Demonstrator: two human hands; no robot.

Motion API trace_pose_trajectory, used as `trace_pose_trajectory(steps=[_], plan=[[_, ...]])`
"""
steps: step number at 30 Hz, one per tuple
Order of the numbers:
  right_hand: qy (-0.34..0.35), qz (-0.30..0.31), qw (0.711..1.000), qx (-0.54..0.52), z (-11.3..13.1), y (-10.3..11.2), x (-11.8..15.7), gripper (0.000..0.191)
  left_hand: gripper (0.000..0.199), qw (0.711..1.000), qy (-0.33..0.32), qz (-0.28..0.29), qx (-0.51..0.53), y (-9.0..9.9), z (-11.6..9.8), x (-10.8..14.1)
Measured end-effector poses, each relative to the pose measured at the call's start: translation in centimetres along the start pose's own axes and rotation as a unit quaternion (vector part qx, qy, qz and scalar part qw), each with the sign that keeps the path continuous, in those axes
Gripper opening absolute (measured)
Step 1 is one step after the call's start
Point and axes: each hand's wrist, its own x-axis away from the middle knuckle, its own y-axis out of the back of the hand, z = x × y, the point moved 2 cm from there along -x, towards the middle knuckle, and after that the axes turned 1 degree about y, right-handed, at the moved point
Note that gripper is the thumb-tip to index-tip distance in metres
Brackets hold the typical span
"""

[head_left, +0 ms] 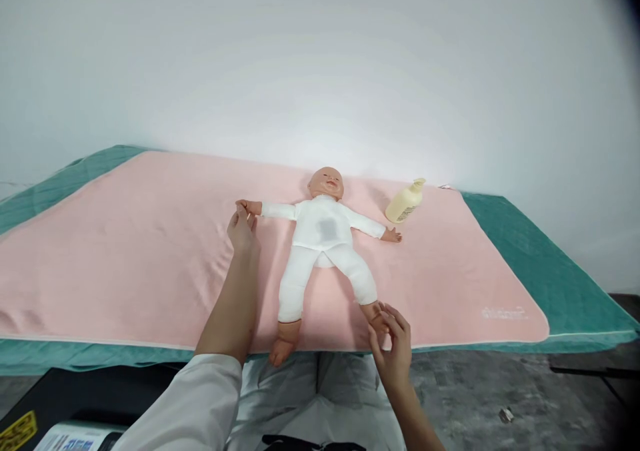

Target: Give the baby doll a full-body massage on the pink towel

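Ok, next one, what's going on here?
A person has a doll on its back on a pink blanket. The left hand pinches one of its hands; the right hand is at the foot on the opposite side, grip unclear. A pump bottle is beside the doll's other arm.

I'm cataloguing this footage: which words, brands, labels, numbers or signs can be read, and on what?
None can be read with certainty.
Pump bottle: dark lettering, too small and blurred.
Pink blanket: pale lettering near its front right corner, too faint.
Yellow sticker: dark marks, illegible.
White item: blue print, blurred.
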Motion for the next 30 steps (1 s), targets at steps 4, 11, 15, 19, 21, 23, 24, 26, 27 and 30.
trace_pose_trajectory(steps=[4, 11, 15, 19, 21, 23, 24, 26, 27, 30], plan=[[-0.026, -0.066, 0.997, -0.035, 0.1, 0.9, -2.0, 0.041, 0.034, 0.987, -0.121, 0.099, -0.032, -0.9, -0.7, 1.4], [0.008, -0.165, 0.98, -0.109, 2.7, 0.4, -5.9, 0.051, 0.037, 0.931, -0.232, 0.257, -0.115, -1.9, -1.6, 3.7], [0.037, -0.168, 0.979, -0.112, 3.2, -0.8, -7.5, 0.054, 0.042, 0.898, -0.237, 0.321, -0.188, -2.1, -1.2, 4.6], [0.07, -0.158, 0.979, -0.11, 3.6, -1.7, -9.5, 0.053, 0.041, 0.861, -0.249, 0.366, -0.251, -2.1, -0.6, 5.3], [0.081, -0.151, 0.98, -0.105, 3.8, -2.2, -10.5, 0.049, 0.039, 0.839, -0.253, 0.405, -0.259, -2.2, -0.4, 5.5], [0.089, -0.142, 0.982, -0.09, 3.8, -2.8, -11.4, 0.046, 0.038, 0.818, -0.266, 0.44, -0.258, -2.3, -0.2, 5.7], [0.093, -0.138, 0.983, -0.082, 3.7, -3.2, -11.8, 0.044, 0.037, 0.806, -0.276, 0.454, -0.259, -2.3, -0.2, 5.8], [0.099, -0.136, 0.983, -0.076, 3.5, -3.9, -12.4, 0.044, 0.037, 0.782, -0.303, 0.474, -0.269, -2.5, -0.2, 5.9], [0.099, -0.136, 0.983, -0.077, 3.3, -4.2, -12.6, 0.045, 0.037, 0.768, -0.317, 0.481, -0.281, -2.6, -0.2, 6.0], [0.089, -0.134, 0.983, -0.086, 2.7, -5.3, -12.9, 0.044, 0.038, 0.722, -0.349, 0.499, -0.329, -2.8, -0.1, 6.2]])
